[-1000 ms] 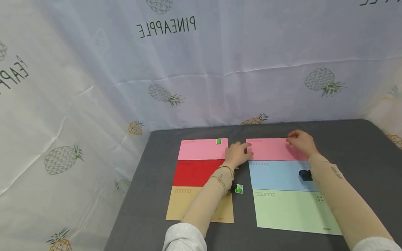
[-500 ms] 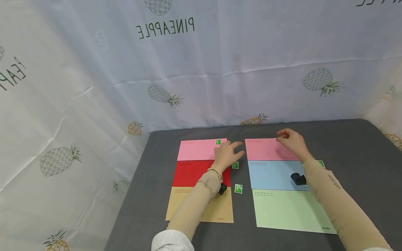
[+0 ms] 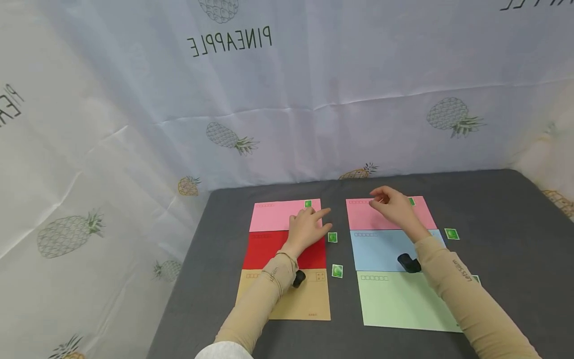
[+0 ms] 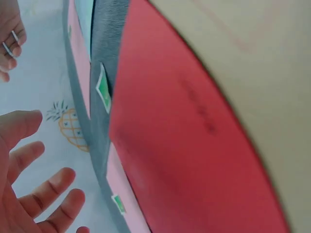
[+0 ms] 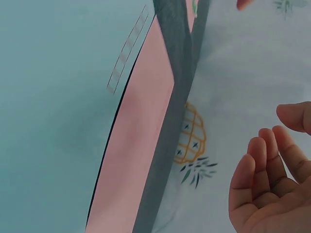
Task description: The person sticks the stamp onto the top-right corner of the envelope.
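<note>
Two columns of paper envelopes lie on the dark table. My left hand [image 3: 306, 232] is over the left column, its fingers spread and nothing in them, where the pink envelope [image 3: 273, 215] meets the red envelope [image 3: 264, 252]. One green stamp [image 3: 308, 204] is at that pink envelope's upper right corner, just beyond the fingers. Over the right-hand pink envelope [image 3: 357, 217] is my right hand [image 3: 394, 208]. Its fingers are loosely bent with the thumb apart from them, and the right wrist view shows nothing between them. Behind it a green stamp [image 3: 411, 201] shows at the envelope's upper right.
Below lie a tan envelope [image 3: 309, 301], a blue envelope [image 3: 372, 252] and a light green envelope [image 3: 399, 304]. Loose green stamps lie between the columns, one upper stamp [image 3: 332, 237] and one lower stamp [image 3: 337, 271]. Another stamp [image 3: 452, 234] lies at the right. A pineapple-print curtain [image 3: 314, 144] hangs behind.
Both hands have moved left, the right one off the pink envelope's upper right corner, where a stamp now shows. Loose stamps beside both columns have come into view as the arms shifted.
</note>
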Demonstrator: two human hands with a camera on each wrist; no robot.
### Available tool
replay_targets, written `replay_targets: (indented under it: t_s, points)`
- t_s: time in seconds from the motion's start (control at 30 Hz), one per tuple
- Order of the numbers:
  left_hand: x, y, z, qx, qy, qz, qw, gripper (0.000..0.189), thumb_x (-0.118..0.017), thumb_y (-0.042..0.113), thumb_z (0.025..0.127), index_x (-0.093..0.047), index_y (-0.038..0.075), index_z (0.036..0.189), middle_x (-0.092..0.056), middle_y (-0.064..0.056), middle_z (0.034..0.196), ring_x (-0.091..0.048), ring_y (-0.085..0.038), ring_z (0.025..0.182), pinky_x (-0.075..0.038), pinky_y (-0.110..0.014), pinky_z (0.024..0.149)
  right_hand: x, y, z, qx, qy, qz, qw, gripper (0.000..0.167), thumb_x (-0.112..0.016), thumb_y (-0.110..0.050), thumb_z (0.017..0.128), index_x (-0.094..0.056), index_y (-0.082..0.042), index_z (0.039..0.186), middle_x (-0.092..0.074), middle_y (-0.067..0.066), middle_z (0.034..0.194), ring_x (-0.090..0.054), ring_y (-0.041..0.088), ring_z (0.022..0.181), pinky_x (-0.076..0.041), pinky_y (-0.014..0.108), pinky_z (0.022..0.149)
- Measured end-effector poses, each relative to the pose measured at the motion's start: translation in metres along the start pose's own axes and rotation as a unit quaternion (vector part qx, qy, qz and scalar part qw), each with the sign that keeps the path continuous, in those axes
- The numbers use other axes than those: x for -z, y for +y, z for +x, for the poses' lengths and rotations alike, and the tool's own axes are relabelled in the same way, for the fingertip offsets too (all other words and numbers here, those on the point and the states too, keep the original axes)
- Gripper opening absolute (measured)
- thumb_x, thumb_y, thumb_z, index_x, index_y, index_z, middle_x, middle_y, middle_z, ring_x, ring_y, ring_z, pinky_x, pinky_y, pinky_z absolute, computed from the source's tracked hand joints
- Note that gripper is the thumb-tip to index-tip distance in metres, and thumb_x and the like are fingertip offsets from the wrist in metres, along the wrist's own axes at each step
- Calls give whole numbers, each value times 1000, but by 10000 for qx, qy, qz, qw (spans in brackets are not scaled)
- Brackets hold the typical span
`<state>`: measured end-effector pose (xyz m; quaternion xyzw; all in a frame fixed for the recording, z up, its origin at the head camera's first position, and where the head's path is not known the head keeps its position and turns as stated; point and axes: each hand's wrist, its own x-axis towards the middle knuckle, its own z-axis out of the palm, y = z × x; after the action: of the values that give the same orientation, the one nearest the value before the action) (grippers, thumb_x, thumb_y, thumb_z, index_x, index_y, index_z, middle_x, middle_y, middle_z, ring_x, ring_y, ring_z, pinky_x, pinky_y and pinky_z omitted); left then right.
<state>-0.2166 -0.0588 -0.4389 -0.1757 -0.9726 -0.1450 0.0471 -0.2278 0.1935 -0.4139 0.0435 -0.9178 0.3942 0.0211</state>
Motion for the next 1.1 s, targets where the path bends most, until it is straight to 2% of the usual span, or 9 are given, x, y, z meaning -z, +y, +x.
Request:
replay_targets:
  t_s: [0.13, 0.43, 0.73, 0.97, 1.1]
  points:
    - [1, -8, -10, 83, -58, -111, 9999, 46, -56, 46, 88, -50, 37, 133, -58, 1, 100, -52, -12, 84, -34, -32, 71, -10, -10, -4, 166, 3, 138, 9998, 36, -59, -26, 90, -56, -3, 117, -62, 16, 104, -56, 26, 94, -45, 28, 73]
    - [5, -30, -31, 210, 137, -352, 9991, 49, -59, 43, 85, -52, 32, 132, -59, -1, 98, -55, -14, 82, -36, -36, 77, -30, -21, -15, 526, -73, 318, 9981, 37, -63, -29, 88, -58, -7, 118, -64, 13, 109, -60, 27, 99, -50, 43, 81]
    - [10, -50, -53, 480, 193, -589, 9969, 49, -60, 42, 85, -53, 30, 132, -60, -4, 102, -57, -15, 88, -39, -41, 82, -53, -29, -24, 669, -272, 405, 9966, 35, -66, -22, 86, -61, -3, 115, -64, 13, 110, -61, 25, 93, -51, 33, 73]
    - [17, -65, -71, 690, 312, -687, 9948, 49, -63, 41, 84, -55, 28, 130, -59, -4, 101, -55, -15, 87, -39, -40, 78, -72, -31, -27, 805, -420, 248, 9956, 32, -67, -19, 84, -62, -3, 111, -65, 13, 108, -61, 24, 89, -51, 34, 71]
    - [20, -76, -84, 860, 403, -700, 9930, 49, -65, 39, 83, -56, 26, 129, -60, -5, 102, -56, -18, 89, -41, -44, 78, -82, -31, -28, 693, -561, 26, 9960, 31, -67, -18, 83, -63, -4, 110, -65, 11, 106, -60, 21, 87, -51, 33, 70]
